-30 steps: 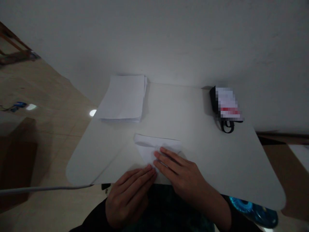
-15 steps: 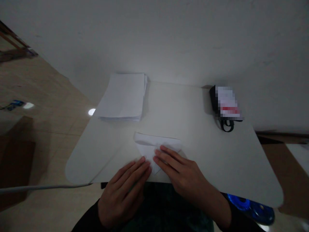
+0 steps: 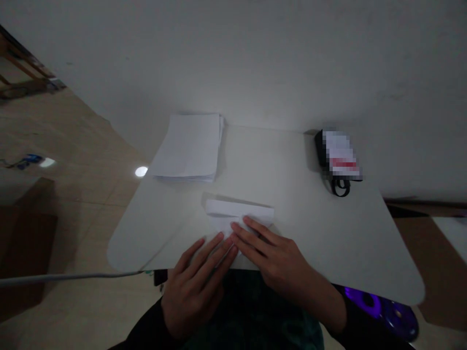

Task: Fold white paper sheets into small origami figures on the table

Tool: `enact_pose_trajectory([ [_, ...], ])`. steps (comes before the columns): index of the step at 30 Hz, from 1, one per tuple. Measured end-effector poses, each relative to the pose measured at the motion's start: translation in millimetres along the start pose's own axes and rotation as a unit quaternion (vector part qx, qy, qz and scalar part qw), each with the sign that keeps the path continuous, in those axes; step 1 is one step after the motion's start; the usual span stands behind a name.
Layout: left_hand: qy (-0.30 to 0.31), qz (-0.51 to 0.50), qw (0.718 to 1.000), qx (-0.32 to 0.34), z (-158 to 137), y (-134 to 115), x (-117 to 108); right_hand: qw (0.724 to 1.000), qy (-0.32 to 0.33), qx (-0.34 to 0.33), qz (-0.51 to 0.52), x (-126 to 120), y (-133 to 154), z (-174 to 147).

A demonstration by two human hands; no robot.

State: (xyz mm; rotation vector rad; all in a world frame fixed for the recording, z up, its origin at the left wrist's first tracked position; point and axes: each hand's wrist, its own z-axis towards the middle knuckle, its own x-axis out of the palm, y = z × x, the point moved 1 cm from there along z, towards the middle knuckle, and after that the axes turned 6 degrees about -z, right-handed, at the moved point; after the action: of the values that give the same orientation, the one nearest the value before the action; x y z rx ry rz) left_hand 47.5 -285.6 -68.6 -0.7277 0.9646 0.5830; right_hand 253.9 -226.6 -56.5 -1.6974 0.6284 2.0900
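A folded sheet of white paper (image 3: 239, 208) lies near the front edge of the white table (image 3: 328, 233), its straight far edge facing the wall. My left hand (image 3: 200, 279) rests flat with stretched fingers, the fingertips on the paper's near left side. From the right, my right hand (image 3: 273, 250) lays its extended fingers on the middle of the paper. The fingertips of both hands nearly meet there. Under the fingers, the near point of the paper is mostly hidden.
A stack of white paper (image 3: 189, 146) lies at the table's back left. At the back right sits a black case (image 3: 321, 148) with a blurred label and a strap loop. A grey cable (image 3: 73, 278) runs in from the left. Purple light glows from a device (image 3: 383, 311) below the right edge.
My left hand has slid slightly right, and its fingers now cover more of the paper's near point. The right hand has barely moved. The device's glow went from blue to purple.
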Motion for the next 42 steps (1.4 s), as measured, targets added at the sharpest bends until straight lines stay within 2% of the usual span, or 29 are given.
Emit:
enact_pose_trajectory([
  [10,-0.034,-0.001,0.999,-0.012,0.7,-1.2,2.9,0.999,-0.018,-0.023,-0.021,2.6,0.4,1.4],
  [16,-0.013,0.002,1.0,-0.002,10.7,-0.1,-4.9,0.999,-0.043,-0.012,0.023,6.7,3.1,2.1],
  [23,-0.016,0.006,1.0,0.005,21.9,11.1,-19.4,0.997,-0.051,-0.007,0.051,8.3,2.7,2.0],
  [27,-0.014,0.013,1.0,0.009,25.1,25.4,-21.8,0.996,-0.059,-0.005,0.066,10.6,1.5,1.0],
  [32,-0.023,0.058,0.998,-0.027,31.9,45.6,-32.3,0.993,-0.075,0.002,0.088,12.8,0.4,0.9],
  [36,-0.09,0.089,0.986,-0.111,41.1,50.5,-37.9,0.989,-0.079,0.006,0.122,12.6,-0.6,2.5],
  [39,-0.118,0.035,0.986,-0.111,46.1,48.9,-28.7,0.983,-0.082,0.018,0.161,8.8,-1.9,3.1],
  [42,-0.059,-0.062,0.994,-0.069,48.8,44.9,-15.4,0.973,-0.086,0.039,0.208,2.7,-3.2,1.5],
])
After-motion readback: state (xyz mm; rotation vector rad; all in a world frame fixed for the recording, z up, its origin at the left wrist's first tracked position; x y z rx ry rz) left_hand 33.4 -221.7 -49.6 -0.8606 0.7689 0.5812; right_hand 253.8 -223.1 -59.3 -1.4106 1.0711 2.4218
